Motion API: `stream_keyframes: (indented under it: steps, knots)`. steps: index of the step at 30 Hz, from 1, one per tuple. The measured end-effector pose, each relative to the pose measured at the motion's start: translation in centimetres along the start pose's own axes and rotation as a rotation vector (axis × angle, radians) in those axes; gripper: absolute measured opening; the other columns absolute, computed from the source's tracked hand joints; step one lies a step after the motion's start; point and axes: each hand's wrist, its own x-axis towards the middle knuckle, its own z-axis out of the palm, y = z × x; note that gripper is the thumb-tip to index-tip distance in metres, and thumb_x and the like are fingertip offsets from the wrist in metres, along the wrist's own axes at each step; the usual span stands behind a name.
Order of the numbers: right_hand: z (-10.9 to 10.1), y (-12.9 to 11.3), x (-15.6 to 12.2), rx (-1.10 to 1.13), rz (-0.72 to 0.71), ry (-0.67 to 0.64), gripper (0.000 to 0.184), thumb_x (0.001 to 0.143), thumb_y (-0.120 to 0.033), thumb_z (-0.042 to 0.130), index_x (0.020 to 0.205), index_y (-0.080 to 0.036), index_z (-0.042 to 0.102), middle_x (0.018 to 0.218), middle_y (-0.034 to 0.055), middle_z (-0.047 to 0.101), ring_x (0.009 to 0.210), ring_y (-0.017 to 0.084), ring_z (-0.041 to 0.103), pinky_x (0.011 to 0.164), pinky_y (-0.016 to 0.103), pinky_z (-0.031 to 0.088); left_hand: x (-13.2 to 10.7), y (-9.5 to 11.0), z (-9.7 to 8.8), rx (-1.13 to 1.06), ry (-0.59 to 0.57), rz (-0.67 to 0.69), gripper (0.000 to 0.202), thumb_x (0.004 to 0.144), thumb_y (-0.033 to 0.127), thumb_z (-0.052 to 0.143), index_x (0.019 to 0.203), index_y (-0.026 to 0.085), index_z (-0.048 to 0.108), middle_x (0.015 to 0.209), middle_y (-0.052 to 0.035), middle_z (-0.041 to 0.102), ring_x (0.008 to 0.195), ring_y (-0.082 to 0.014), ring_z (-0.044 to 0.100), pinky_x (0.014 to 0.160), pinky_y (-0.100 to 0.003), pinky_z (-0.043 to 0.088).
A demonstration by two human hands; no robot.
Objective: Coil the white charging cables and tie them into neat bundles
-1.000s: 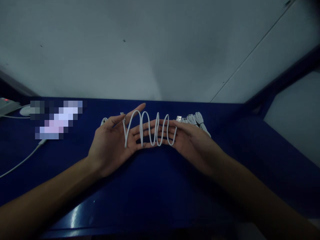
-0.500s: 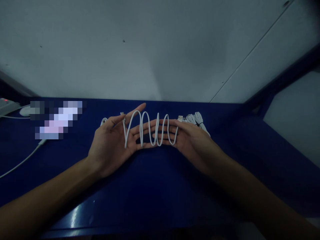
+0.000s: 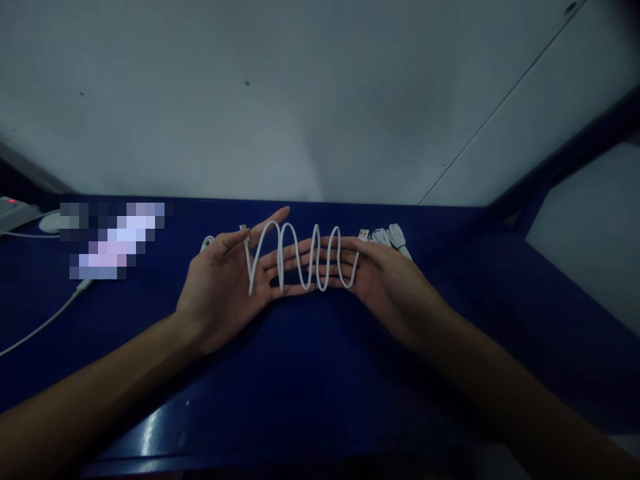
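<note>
A white USB cable (image 3: 323, 289) stretches in loose spiral loops across both palms. My left hand (image 3: 215, 293) lies palm up with its fingers extended, and its thumb is by the small connector (image 3: 245, 231) at the cable's left end. At the other end, the USB plug (image 3: 363, 235) sticks up past the thumb of my right hand (image 3: 390, 283), which also has its fingers stretched out under the loops. The fingers of the two hands meet or overlap beneath the cable.
Bundled white cables (image 3: 395, 240) with dark ties lie behind my right hand. Another white cable piece (image 3: 207, 243) shows behind my left. A pixelated bright device (image 3: 120, 240) with a white cord sits left on the blue table (image 3: 300, 387), before a grey wall.
The loops on the right have shifted slightly to the right and spread more evenly. The plug in my right hand has moved a little rightward; my left hand is nearly still.
</note>
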Motion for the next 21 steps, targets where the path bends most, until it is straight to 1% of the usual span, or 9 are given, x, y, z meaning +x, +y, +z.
stream_keyframes:
  steps: [3, 6, 9, 13, 17, 19, 21]
  knots:
    - [0.1, -0.1, 0.0, 0.013, 0.011, 0.009, 0.03, 0.111, -0.029, 0.051, 0.105, -0.018, 0.078, 0.124, 0.015, 0.079, 0.114, 0.029, 0.077, 0.108, 0.049, 0.061, -0.1, 0.1, 0.1, 0.006, -0.012, -0.003, 0.069, 0.109, 0.035, 0.045, 0.176, 0.034, 0.027, 0.167, -0.0168, 0.054, 0.149, -0.0415, 0.057, 0.123, -0.075, 0.038]
    - [0.1, -0.2, -0.1, 0.018, 0.023, 0.012, 0.028, 0.111, -0.029, 0.052, 0.105, -0.018, 0.077, 0.124, 0.0154, 0.079, 0.116, 0.03, 0.077, 0.11, 0.052, 0.06, -0.1, 0.0, 0.1, 0.037, 0.005, 0.001, 0.07, 0.108, 0.035, 0.046, 0.176, 0.034, 0.028, 0.168, -0.0169, 0.053, 0.149, -0.0424, 0.057, 0.123, -0.076, 0.038]
    - [0.2, -0.3, -0.1, 0.02, 0.04, 0.017, 0.028, 0.11, -0.029, 0.051, 0.103, -0.019, 0.077, 0.122, 0.0152, 0.079, 0.115, 0.031, 0.077, 0.11, 0.054, 0.06, -0.1, -0.2, -0.1, 0.06, 0.005, 0.007, 0.07, 0.107, 0.036, 0.049, 0.174, 0.034, 0.032, 0.167, -0.016, 0.054, 0.149, -0.0434, 0.057, 0.122, -0.076, 0.038]
    - [0.0, -0.2, -0.1, 0.021, 0.026, 0.005, 0.028, 0.11, -0.03, 0.052, 0.102, -0.019, 0.077, 0.121, 0.015, 0.08, 0.115, 0.031, 0.077, 0.109, 0.053, 0.061, 0.0, -0.4, -0.4, 0.091, 0.005, 0.026, 0.066, 0.106, 0.035, 0.054, 0.17, 0.033, 0.042, 0.165, -0.0156, 0.057, 0.15, -0.0423, 0.055, 0.123, -0.074, 0.038]
    - [-0.4, 0.1, 0.1, 0.032, 0.008, -0.012, 0.027, 0.11, -0.031, 0.053, 0.104, -0.018, 0.076, 0.124, 0.0151, 0.079, 0.114, 0.029, 0.077, 0.107, 0.049, 0.062, 0.2, -0.5, -0.3, 0.159, 0.056, 0.046, 0.056, 0.107, 0.037, 0.057, 0.163, 0.034, 0.053, 0.162, -0.0139, 0.06, 0.151, -0.041, 0.055, 0.123, -0.072, 0.041]
    - [-0.7, 0.4, 0.2, 0.038, -0.007, -0.012, 0.026, 0.109, -0.031, 0.054, 0.106, -0.018, 0.076, 0.125, 0.0148, 0.079, 0.115, 0.029, 0.077, 0.106, 0.048, 0.063, 0.3, -0.6, -0.2, 0.206, 0.082, 0.045, 0.054, 0.107, 0.034, 0.06, 0.161, 0.034, 0.055, 0.159, -0.0142, 0.062, 0.15, -0.0404, 0.056, 0.122, -0.071, 0.042]
    - [-0.9, 0.6, 0.4, 0.041, -0.015, -0.015, 0.026, 0.109, -0.031, 0.055, 0.107, -0.018, 0.076, 0.125, 0.0145, 0.079, 0.116, 0.03, 0.076, 0.106, 0.048, 0.062, 0.2, -0.7, -0.2, 0.248, 0.092, 0.045, 0.058, 0.105, 0.028, 0.065, 0.162, 0.034, 0.053, 0.157, -0.0146, 0.064, 0.149, -0.0391, 0.057, 0.123, -0.069, 0.043]
